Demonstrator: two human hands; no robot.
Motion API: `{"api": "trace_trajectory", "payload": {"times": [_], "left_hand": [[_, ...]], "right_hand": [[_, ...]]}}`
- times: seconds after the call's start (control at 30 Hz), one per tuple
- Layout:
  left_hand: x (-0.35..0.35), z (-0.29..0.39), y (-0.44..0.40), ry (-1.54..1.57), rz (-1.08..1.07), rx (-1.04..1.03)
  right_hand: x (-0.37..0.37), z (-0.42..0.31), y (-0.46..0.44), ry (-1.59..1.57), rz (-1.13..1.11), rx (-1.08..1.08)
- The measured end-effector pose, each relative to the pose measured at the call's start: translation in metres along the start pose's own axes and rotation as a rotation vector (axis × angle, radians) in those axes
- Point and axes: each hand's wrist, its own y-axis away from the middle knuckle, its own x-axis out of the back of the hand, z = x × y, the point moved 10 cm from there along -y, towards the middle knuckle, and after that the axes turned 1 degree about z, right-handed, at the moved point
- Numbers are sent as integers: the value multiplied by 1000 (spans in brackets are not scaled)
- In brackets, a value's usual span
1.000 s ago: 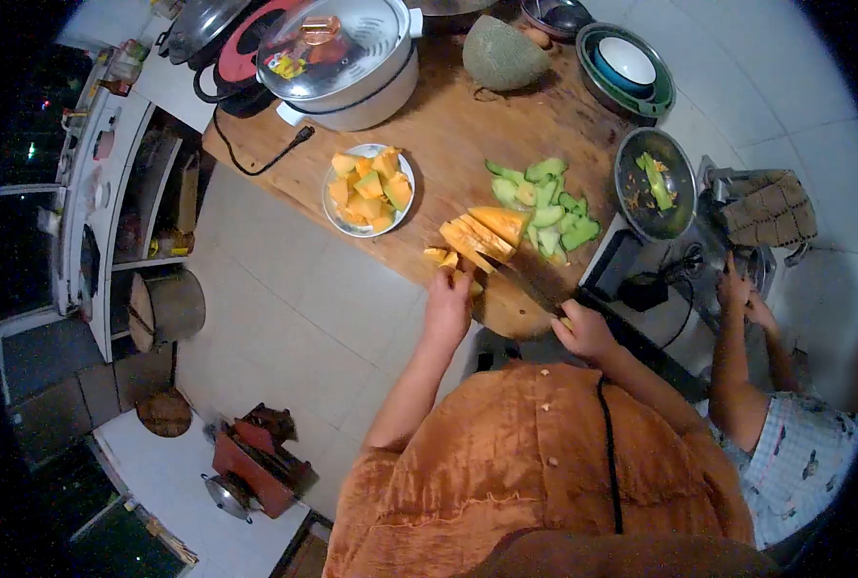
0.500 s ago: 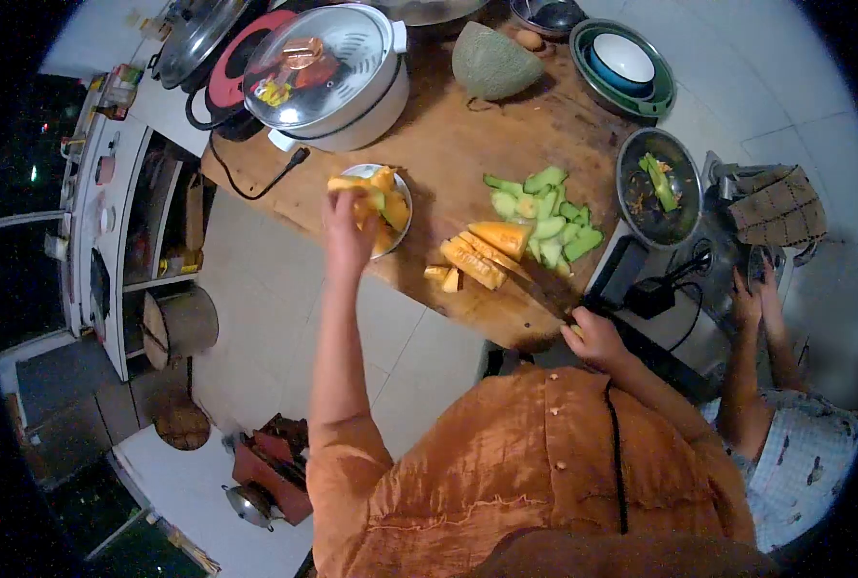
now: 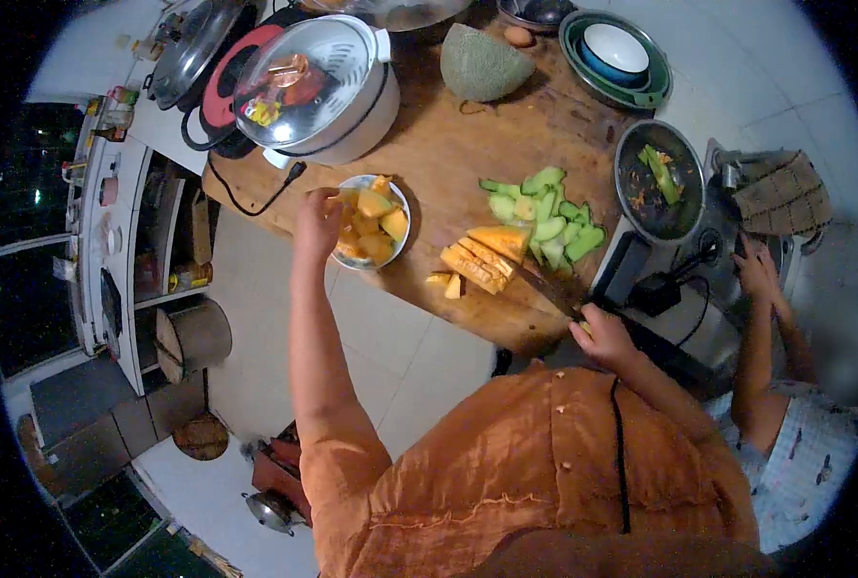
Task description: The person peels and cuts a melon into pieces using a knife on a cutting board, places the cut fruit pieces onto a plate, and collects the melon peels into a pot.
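My right hand (image 3: pixel 608 339) grips the handle of a knife (image 3: pixel 548 292) at the board's near edge, its blade pointing toward the sliced orange-fleshed melon (image 3: pixel 479 266). My left hand (image 3: pixel 317 223) is at the left rim of a white bowl (image 3: pixel 407 225), fingers curled in; what they hold, if anything, is hidden. Melon chunks (image 3: pixel 375 204) fill the bowl. Two small melon pieces (image 3: pixel 454 286) lie beside the slices. Green peelings (image 3: pixel 549 212) are heaped behind and right of them. All rest on a wooden table (image 3: pixel 438 159).
A white lidded pot (image 3: pixel 352 125) and a plug on a cord (image 3: pixel 296 171) are at the left. Half a netted melon (image 3: pixel 485 65), an egg (image 3: pixel 518 37) and nested bowls (image 3: pixel 616 53) stand behind. At right, another person's hands (image 3: pixel 758 275) are by a metal basin (image 3: pixel 662 183).
My left hand has moved left from above the bowl to its left rim, uncovering the melon chunks. My right hand stays on the knife. The other person's hands have shifted slightly.
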Motion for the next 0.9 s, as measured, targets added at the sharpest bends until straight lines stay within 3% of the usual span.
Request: {"api": "trace_trajectory", "payload": {"times": [0.13, 0.23, 0.3, 0.37, 0.43, 0.53, 0.73, 0.9], "left_hand": [[-31, -16, 2, 86, -20, 18], [3, 31, 33, 8, 365, -146], [-15, 66, 65, 156, 275, -274], [-53, 111, 103, 145, 45, -456], [-68, 151, 121, 94, -108, -503], [-92, 150, 129, 37, -64, -482], [-143, 129, 123, 48, -174, -337], [-121, 165, 137, -266, -152, -502]], "right_hand": [[2, -8, -2, -24, -22, 15], [-4, 3, -2, -4, -29, 0], [1, 2, -1, 10, -2, 14], [3, 3, 1, 20, 14, 17], [3, 7, 2, 29, 23, 8], [-1, 8, 5, 54, 14, 16], [-10, 6, 9, 12, -18, 32], [-5, 6, 14, 14, 40, 21]]}}
